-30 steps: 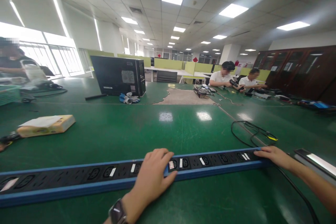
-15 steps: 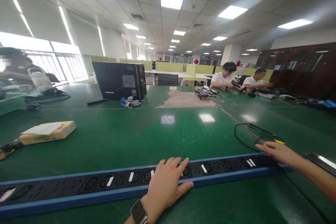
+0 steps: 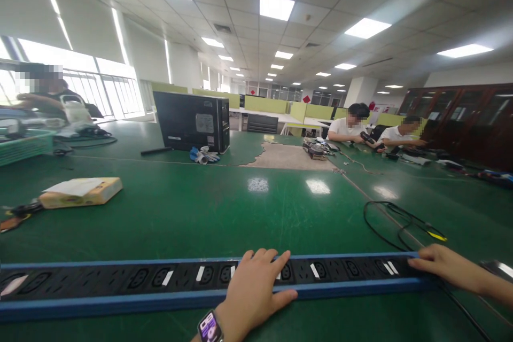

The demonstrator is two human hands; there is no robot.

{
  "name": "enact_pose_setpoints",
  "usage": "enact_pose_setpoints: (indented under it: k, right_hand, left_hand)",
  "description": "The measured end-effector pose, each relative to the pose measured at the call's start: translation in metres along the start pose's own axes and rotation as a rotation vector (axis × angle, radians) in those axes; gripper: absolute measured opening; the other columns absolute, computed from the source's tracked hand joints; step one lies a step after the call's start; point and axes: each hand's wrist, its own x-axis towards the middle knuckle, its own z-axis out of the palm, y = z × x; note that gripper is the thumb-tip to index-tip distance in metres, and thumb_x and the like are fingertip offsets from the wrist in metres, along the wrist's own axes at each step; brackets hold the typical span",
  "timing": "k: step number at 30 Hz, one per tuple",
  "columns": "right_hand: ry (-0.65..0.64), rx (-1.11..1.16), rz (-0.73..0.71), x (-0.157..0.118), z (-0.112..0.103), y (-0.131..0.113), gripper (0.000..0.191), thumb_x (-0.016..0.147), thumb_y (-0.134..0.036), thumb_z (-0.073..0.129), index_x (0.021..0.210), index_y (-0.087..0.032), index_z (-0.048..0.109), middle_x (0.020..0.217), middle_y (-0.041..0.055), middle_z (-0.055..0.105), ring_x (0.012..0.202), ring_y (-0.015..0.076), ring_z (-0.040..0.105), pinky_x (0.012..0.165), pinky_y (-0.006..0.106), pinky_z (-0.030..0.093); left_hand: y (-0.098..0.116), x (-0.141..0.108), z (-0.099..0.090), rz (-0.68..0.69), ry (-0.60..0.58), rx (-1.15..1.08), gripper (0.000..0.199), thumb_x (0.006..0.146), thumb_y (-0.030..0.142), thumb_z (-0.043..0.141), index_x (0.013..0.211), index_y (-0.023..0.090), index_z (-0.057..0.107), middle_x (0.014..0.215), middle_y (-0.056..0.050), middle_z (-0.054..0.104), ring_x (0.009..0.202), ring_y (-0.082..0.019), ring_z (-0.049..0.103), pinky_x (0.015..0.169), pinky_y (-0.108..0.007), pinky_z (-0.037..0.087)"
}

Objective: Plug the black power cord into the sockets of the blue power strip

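Note:
A long power strip [image 3: 184, 272] with a blue frame and black sockets lies across the near part of the green table. My left hand [image 3: 256, 288] rests across its middle, fingers spread towards the far edge and thumb stretched along the near side. At the strip's right end is my right hand [image 3: 436, 263], its thumb and fingers closed around that end; the fingertips are partly hidden. White bits of tape [image 3: 315, 271] stick to several sockets. A black cable [image 3: 467, 310] runs from beneath my right hand towards the lower right.
Beyond my right hand lies a looped black cable [image 3: 385, 232] with a yellow tag. A yellow tissue pack [image 3: 82, 192] is on the left. Farther back stand a black computer case [image 3: 188, 120], gloves [image 3: 204, 155] and a green basket [image 3: 28, 147]. Other people sit around the table.
My right hand has come down onto the strip's right end and closed there. The strip appears more level as the view shifts. My left hand stays spread on it; the watch face has lit up.

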Motion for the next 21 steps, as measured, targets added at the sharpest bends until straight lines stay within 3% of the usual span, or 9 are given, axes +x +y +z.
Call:
enact_pose_setpoints:
  k: [2,7,9,12,14,16,19,20,21]
  right_hand:
    - [-0.083,0.101,-0.014,0.002,0.003,0.006,0.051,0.073,-0.066,0.056,0.053,-0.019,0.056,0.052,-0.0018,0.045,0.05,0.0122,0.04,0.05,0.026,0.031]
    - [0.016,0.241,-0.009,0.002,0.01,0.005,0.05,0.067,-0.061,0.064,0.047,-0.018,0.048,0.049,-0.0023,0.039,0.049,0.0109,0.036,0.049,0.026,0.033]
    - [0.106,0.419,0.035,-0.002,0.005,-0.003,0.047,0.064,-0.059,0.066,0.045,-0.019,0.05,0.048,0.0005,0.045,0.049,0.0146,0.045,0.049,0.028,0.039]
    - [0.329,0.768,0.176,-0.013,-0.016,-0.012,0.035,0.073,-0.053,0.057,0.061,-0.02,0.064,0.062,0.01,0.062,0.066,0.0255,0.064,0.061,0.034,0.051]
    - [0.452,0.934,0.301,-0.024,-0.031,-0.011,0.023,0.077,-0.039,0.056,0.075,-0.02,0.069,0.074,0.013,0.068,0.072,0.025,0.067,0.068,0.034,0.053]
    - [0.481,1.051,0.412,-0.038,-0.041,-0.005,0.015,0.077,-0.029,0.06,0.077,-0.019,0.071,0.076,0.0138,0.068,0.066,0.022,0.066,0.068,0.033,0.052]
    - [0.33,1.082,0.495,-0.063,-0.043,0.002,0.03,0.083,-0.043,0.058,0.077,-0.017,0.071,0.079,0.0175,0.067,0.063,0.0217,0.065,0.067,0.036,0.05]
    - [0.312,1.024,0.501,-0.071,-0.041,0.003,0.036,0.085,-0.048,0.055,0.078,-0.017,0.07,0.079,0.018,0.067,0.06,0.021,0.064,0.064,0.037,0.049]
    - [0.382,0.881,0.491,-0.077,-0.039,0.002,0.039,0.085,-0.051,0.053,0.077,-0.017,0.069,0.076,0.0171,0.067,0.055,0.0191,0.063,0.059,0.035,0.047]
  left_hand:
    - [0.0,0.0,0.0,-0.008,-0.001,-0.002,0.065,0.079,0.06,0.059,0.137,0.035,0.045,0.128,-0.006,0.059,0.113,-0.03,0.054,0.096,-0.047,0.04]
    - [0.002,0.0,0.0,-0.019,0.001,-0.006,0.064,0.079,0.056,0.062,0.137,0.036,0.044,0.128,-0.004,0.059,0.113,-0.03,0.053,0.097,-0.048,0.039]
    - [0.003,0.0,0.0,-0.025,-0.002,-0.003,0.064,0.079,0.055,0.063,0.137,0.037,0.044,0.129,-0.004,0.058,0.114,-0.03,0.053,0.098,-0.049,0.039]
    - [0.003,0.001,-0.002,-0.018,-0.012,0.002,0.064,0.08,0.054,0.063,0.138,0.036,0.044,0.129,-0.005,0.058,0.114,-0.03,0.053,0.097,-0.049,0.039]
    - [0.003,0.001,-0.003,-0.009,-0.017,0.003,0.063,0.08,0.054,0.062,0.138,0.035,0.044,0.128,-0.005,0.058,0.113,-0.03,0.053,0.097,-0.049,0.039]
    - [0.003,0.001,-0.003,-0.003,-0.017,0.003,0.062,0.081,0.054,0.061,0.138,0.035,0.044,0.127,-0.005,0.059,0.113,-0.03,0.054,0.097,-0.049,0.039]
    - [0.001,0.001,-0.002,0.006,-0.011,0.004,0.061,0.083,0.053,0.059,0.139,0.034,0.044,0.127,-0.006,0.059,0.113,-0.03,0.053,0.096,-0.049,0.038]
    - [0.001,0.001,-0.001,0.01,-0.009,0.005,0.061,0.083,0.053,0.058,0.139,0.034,0.043,0.127,-0.006,0.059,0.113,-0.03,0.053,0.097,-0.049,0.038]
    - [0.0,0.001,-0.001,0.014,-0.008,0.003,0.06,0.084,0.053,0.057,0.139,0.034,0.043,0.128,-0.006,0.059,0.114,-0.031,0.053,0.097,-0.049,0.037]
